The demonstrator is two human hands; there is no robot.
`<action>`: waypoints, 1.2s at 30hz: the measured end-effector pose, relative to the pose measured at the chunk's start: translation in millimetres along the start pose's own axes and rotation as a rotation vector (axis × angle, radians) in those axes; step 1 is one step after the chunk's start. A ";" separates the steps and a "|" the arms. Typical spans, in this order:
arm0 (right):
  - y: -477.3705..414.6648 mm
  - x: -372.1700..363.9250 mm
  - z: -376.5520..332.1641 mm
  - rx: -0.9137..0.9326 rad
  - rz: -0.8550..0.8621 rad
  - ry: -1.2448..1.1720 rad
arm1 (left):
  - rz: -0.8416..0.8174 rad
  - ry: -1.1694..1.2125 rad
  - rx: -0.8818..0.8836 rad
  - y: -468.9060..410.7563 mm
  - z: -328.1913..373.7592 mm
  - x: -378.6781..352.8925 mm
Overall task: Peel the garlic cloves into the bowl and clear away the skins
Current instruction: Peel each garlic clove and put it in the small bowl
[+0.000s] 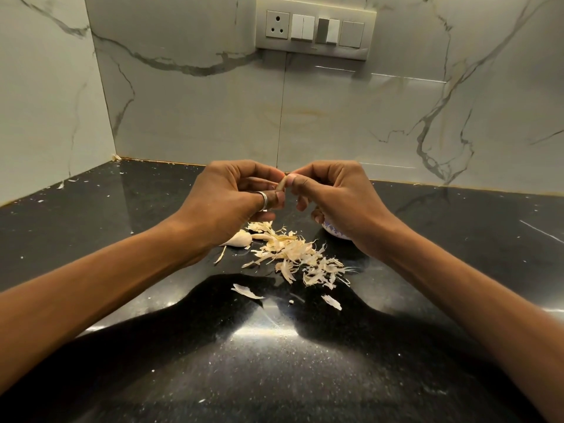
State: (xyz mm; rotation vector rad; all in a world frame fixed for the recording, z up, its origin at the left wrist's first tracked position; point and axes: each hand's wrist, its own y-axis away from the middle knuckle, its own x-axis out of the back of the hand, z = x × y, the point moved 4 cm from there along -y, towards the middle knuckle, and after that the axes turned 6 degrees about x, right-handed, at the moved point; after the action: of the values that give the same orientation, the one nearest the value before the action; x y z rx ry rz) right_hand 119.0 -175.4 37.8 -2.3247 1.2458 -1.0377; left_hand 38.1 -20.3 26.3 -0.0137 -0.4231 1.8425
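Both hands are raised above the black counter, fingertips meeting on one small garlic clove [281, 187]. My left hand [235, 199], with a ring on the thumb, grips the clove's lower part. My right hand [332, 196] pinches its top between thumb and forefinger. Under the hands lies a loose pile of pale garlic skins [300, 254]. An unpeeled clove [239, 239] rests on the counter below my left wrist. A white bowl with blue pattern [335, 232] is mostly hidden behind my right hand; its contents cannot be seen.
Stray skin flakes [246, 290] lie nearer to me on the glossy black counter [274, 361]. Marble-look walls close the back and left side. A switch panel with a socket [316, 27] is on the back wall.
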 end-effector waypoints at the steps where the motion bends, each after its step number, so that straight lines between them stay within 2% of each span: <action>1: -0.1 0.0 -0.4 0.001 -0.001 0.006 | -0.002 -0.003 0.001 0.4 0.3 -0.3; 8: -0.1 0.6 1.7 -0.046 -0.014 -0.083 | -0.015 -0.020 -0.004 1.6 2.1 -1.1; 24: -2.3 -3.4 0.1 0.006 0.027 0.047 | -0.056 -0.025 -0.032 3.9 3.2 -7.3; 36: -3.2 1.7 1.8 0.023 0.096 0.186 | -0.002 0.011 -0.032 3.0 4.3 -3.4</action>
State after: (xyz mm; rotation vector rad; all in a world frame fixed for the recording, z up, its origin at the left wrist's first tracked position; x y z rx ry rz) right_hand 122.9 -175.0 39.2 -2.1678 1.3902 -1.2513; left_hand 35.5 -25.5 28.7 -0.0455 -0.4444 1.8332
